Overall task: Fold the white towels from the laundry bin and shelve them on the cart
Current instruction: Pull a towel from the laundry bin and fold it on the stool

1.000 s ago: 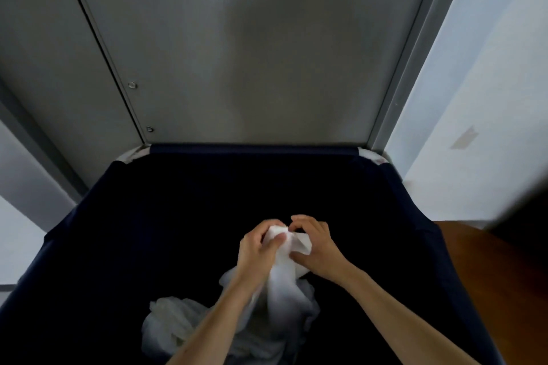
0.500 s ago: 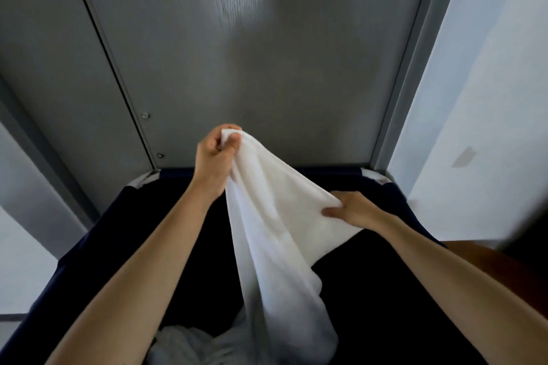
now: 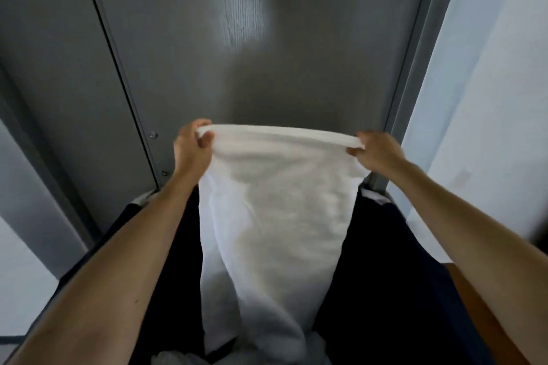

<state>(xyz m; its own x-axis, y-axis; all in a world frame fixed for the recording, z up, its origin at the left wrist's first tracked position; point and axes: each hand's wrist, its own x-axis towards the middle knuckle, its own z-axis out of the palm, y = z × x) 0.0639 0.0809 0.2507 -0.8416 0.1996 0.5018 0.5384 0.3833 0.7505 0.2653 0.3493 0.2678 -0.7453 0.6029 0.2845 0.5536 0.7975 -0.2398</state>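
Note:
A white towel [image 3: 275, 216] hangs spread out in front of me above the dark navy laundry bin [image 3: 400, 290]. My left hand [image 3: 192, 148] pinches its top left corner and my right hand [image 3: 375, 152] pinches its top right corner, with the top edge stretched level between them. The towel narrows as it drops, and its lower end reaches into the bin. More crumpled white cloth [image 3: 175, 358] lies at the bottom of the bin. The cart is not in view.
A grey door [image 3: 237, 38] with its metal frame [image 3: 412, 68] stands right behind the bin. A pale wall [image 3: 489, 98] runs along the right, and a strip of wooden floor [image 3: 474, 305] shows beside the bin.
Both hands rose out of the bin with the towel. My right hand slid along the top edge to the right corner, so the towel now hangs spread wide.

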